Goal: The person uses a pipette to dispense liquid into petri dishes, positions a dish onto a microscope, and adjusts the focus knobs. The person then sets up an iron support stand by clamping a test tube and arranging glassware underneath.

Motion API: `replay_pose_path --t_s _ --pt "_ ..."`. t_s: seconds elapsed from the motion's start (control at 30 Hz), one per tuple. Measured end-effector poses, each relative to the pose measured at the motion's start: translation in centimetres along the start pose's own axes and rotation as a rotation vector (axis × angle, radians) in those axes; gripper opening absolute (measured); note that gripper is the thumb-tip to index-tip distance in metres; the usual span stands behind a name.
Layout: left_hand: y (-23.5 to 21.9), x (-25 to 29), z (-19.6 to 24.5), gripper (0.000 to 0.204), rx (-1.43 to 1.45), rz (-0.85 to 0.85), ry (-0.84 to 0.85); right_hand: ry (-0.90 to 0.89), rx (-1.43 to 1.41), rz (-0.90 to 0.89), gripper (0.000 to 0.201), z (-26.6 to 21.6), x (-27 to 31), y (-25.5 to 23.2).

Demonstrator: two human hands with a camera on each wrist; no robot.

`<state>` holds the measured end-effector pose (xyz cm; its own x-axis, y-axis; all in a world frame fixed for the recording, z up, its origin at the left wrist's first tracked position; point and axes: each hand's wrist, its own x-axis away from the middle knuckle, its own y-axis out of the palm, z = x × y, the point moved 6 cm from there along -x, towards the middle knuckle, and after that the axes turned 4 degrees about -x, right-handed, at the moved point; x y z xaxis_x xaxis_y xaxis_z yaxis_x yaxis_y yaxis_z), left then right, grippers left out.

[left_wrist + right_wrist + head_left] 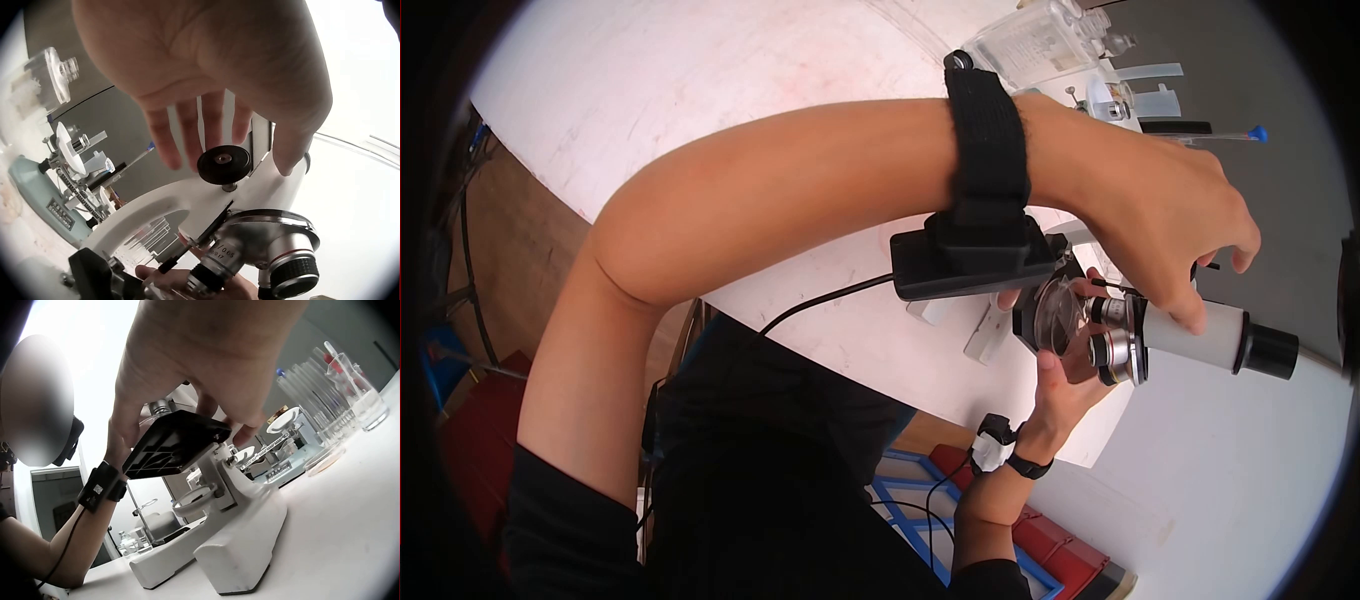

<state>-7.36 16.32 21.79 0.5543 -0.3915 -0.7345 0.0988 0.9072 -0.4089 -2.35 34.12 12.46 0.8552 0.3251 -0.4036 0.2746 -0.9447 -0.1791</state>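
A white microscope (1195,335) lies sideways in the head view. My left hand (1175,215) reaches over its upper part; in the left wrist view the fingers (214,115) hang straight and spread by a black knob (225,164), the thumb beside the white body. Under the objectives (294,269), a round clear dish (1058,315) is at the black stage (178,440). My right hand (1075,390) spans the dish, thumb at one rim, fingers at the far side, partly hidden by the objectives. In the right wrist view this hand (212,356) is above the stage.
Beyond the microscope stand a balance (294,456), glass tubes (319,394) and a beaker (369,406). A clear bottle (1035,45) is at the table's far side. Near the microscope base lies a small flat piece (988,335). A cable (820,300) trails from the left wrist camera.
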Motion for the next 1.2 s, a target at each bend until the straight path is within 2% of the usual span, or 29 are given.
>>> replay_pose_path --t_s 0.1,0.23,0.33,0.5,0.63,0.7,0.87,0.93,1.0,1.07,1.2 --pt "0.3 -0.2 0.0 0.053 -0.01 0.036 0.066 0.015 0.048 0.043 0.095 -0.2 0.1 0.1" --pt "0.9 -0.3 0.1 0.05 0.049 0.045 0.071 0.059 0.081 0.084 0.094 -0.2 0.3 -0.6" --pt "1.6 -0.5 -0.2 0.047 0.15 0.02 0.024 -0.029 0.09 0.073 0.092 0.2 0.5 -1.0" --pt "2.0 -0.4 -0.3 0.046 0.243 0.134 -0.01 0.021 0.074 0.079 0.096 0.6 1.1 -1.6" --pt "3.4 -0.6 -0.4 0.049 0.218 0.135 -0.018 -0.01 0.103 0.118 0.101 1.1 1.7 -2.7" --pt "3.5 -0.5 -0.1 0.051 0.203 0.245 0.002 -0.006 0.115 0.139 0.102 0.7 1.9 -2.5" --pt "3.5 -0.5 -0.5 0.048 0.176 0.223 -0.062 -0.036 0.153 0.151 0.108 0.3 1.6 -2.2" --pt "3.6 -0.5 -0.6 0.045 0.174 0.215 -0.067 0.005 0.138 0.154 0.114 0.0 1.2 -1.7" --pt "3.4 -0.3 -0.6 0.043 0.075 0.387 -0.009 -0.008 0.173 0.145 0.11 0.2 1.4 -2.0" --pt "3.8 -0.3 -0.7 0.044 0.049 0.414 -0.005 -0.021 0.208 0.135 0.107 0.5 1.9 -2.4" --pt "3.7 -0.4 -1.0 0.047 0.031 0.451 0.019 -0.036 0.213 0.155 0.113 0.9 2.5 -2.9"
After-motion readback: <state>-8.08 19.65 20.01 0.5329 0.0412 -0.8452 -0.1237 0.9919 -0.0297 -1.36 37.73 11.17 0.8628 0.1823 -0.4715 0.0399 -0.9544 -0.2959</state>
